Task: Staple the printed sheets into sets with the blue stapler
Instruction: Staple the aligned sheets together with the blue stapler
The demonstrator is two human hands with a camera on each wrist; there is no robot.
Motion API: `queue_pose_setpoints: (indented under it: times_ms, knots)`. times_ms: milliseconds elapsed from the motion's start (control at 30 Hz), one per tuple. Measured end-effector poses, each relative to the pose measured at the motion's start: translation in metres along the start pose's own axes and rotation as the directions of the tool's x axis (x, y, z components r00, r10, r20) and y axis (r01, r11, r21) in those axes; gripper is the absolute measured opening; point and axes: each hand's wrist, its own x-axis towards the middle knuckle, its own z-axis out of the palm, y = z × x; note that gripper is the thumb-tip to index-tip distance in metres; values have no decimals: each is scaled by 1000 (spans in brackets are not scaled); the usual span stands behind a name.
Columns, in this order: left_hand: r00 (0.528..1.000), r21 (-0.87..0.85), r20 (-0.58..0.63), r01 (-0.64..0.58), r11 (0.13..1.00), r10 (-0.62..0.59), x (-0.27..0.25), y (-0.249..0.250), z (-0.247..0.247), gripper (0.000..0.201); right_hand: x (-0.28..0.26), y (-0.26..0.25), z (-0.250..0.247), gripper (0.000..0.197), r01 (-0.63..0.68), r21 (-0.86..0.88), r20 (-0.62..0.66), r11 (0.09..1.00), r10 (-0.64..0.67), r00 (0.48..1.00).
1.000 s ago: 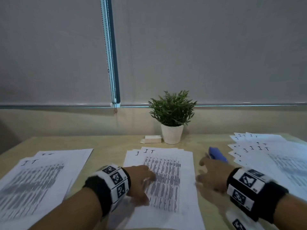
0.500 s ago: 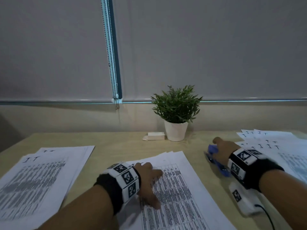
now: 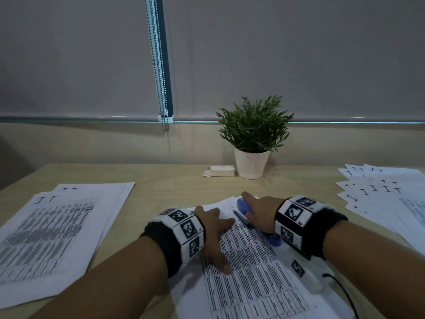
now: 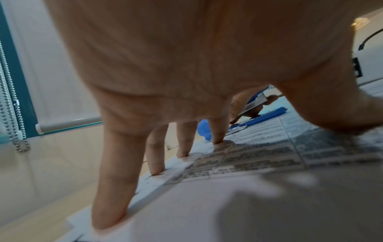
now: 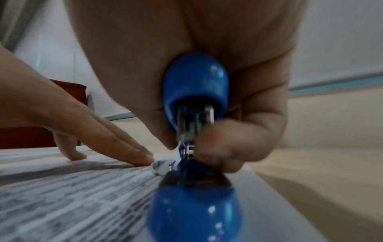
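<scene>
Half a second ago the right hand (image 3: 257, 212) was out by the fanned stack at the right, picking up the blue stapler (image 3: 247, 209); now it has brought the stapler onto the far right corner of the middle set of printed sheets (image 3: 253, 279), and the left hand (image 3: 212, 236) holds much the same place on that set.

From the head view, the left hand lies flat with fingers spread, pressing the set against the surface (image 3: 161, 180). The right hand is wrapped over the stapler's top, the tool pointing away toward the corner. Other printed sheets lie in a stack at the left (image 3: 57, 226) and a fanned stack at the right (image 3: 379, 192); a potted plant (image 3: 253, 134) and a small white box (image 3: 222, 170) sit at the back.

Seen from the left wrist, the fingertips (image 4: 182, 154) touch the paper near its edge, straight and apart, and the stapler's blue base (image 4: 267, 117) lies on the sheets beyond them.

On the right wrist camera, fingers and thumb are curled round the stapler (image 5: 194, 85), whose mouth looks parted, base (image 5: 194, 212) resting on the page.

To staple well, I would judge the corner should be squared and slid fully into the mouth, the left hand holding firm so no sheet creeps, then one straight downward squeeze.
</scene>
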Motion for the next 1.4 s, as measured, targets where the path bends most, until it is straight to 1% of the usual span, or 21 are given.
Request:
queue_pose_setpoints:
  times_ms: [100, 200, 367, 433, 500, 533, 600, 633, 767, 900, 967, 1067, 1133, 1200, 1233, 1267, 1333, 1400]
  knots:
    - [1000, 15, 10, 6, 1000, -6, 2, 2, 1, 107, 3, -1, 2, 59, 19, -62, -44, 998, -21, 999]
    - [1000, 56, 8, 11, 998, -11, 3, 4, 2, 106, 13, -4, 4, 58, 6, -72, -77, 997, -12, 997]
    - [999, 53, 24, 21, 998, -22, 5, 4, 3, 105, 26, -20, 4, 46, -12, -126, -136, 992, -5, 991]
    - [999, 62, 27, 36, 997, -38, 6, 5, 2, 106, 30, -24, 5, 41, -26, -108, -155, 994, 9, 988]
    - [999, 61, 29, 41, 997, -43, 6, 6, 0, 106, 35, -27, 3, 41, -42, -76, -140, 996, 31, 990]
    - [999, 48, 33, 41, 998, -43, 5, 6, 0, 106, 37, -28, 1, 44, -52, -63, -113, 997, 44, 993]
    - [998, 11, 43, 40, 999, -41, 4, 5, 0, 106, 41, -28, -2, 56, -59, -40, -85, 997, 55, 995]
    - [998, 3, 42, 36, 999, -36, 5, 4, 0, 106, 41, -28, -5, 60, -53, -39, -100, 998, 49, 994]
    - [999, 10, 24, 43, 999, -43, 7, 0, 6, 108, 34, -28, -15, 51, -30, 144, -212, 989, 60, 975]
    - [998, 22, -11, 65, 998, -65, 4, 1, 7, 105, 20, -9, -31, 46, -73, 142, -232, 987, 105, 967]
    - [994, 10, -31, 103, 995, -103, 5, 1, 10, 106, 8, 9, -35, 49, -116, 92, -243, 989, 135, 961]
    - [965, -10, -90, 245, 969, -245, 6, 5, 12, 114, -13, 34, -36, 47, -163, 6, -251, 987, 159, 955]
    - [938, -50, -105, 327, 944, -330, 5, 5, 9, 117, -26, 46, -34, 44, -227, -33, -214, 973, 215, 953]
    - [924, -74, -99, 364, 928, -370, 7, 3, 6, 115, -35, 53, -31, 41, -293, -33, -157, 956, 284, 946]
    - [924, -83, -117, 356, 931, -363, 9, 4, 4, 115, -42, 53, -30, 39, -308, -43, -128, 950, 300, 945]
    - [931, -96, -147, 322, 942, -334, 10, 7, 3, 115, -47, 53, -28, 35, -322, -53, -103, 945, 316, 943]
    - [955, -105, -204, 198, 975, -216, 13, 19, 0, 111, -52, 51, -23, 23, -336, -61, -85, 940, 331, 940]
    - [975, -117, -192, 90, 989, -112, 17, 36, -4, 109, -53, 46, -15, 19, -362, -63, -56, 930, 359, 932]
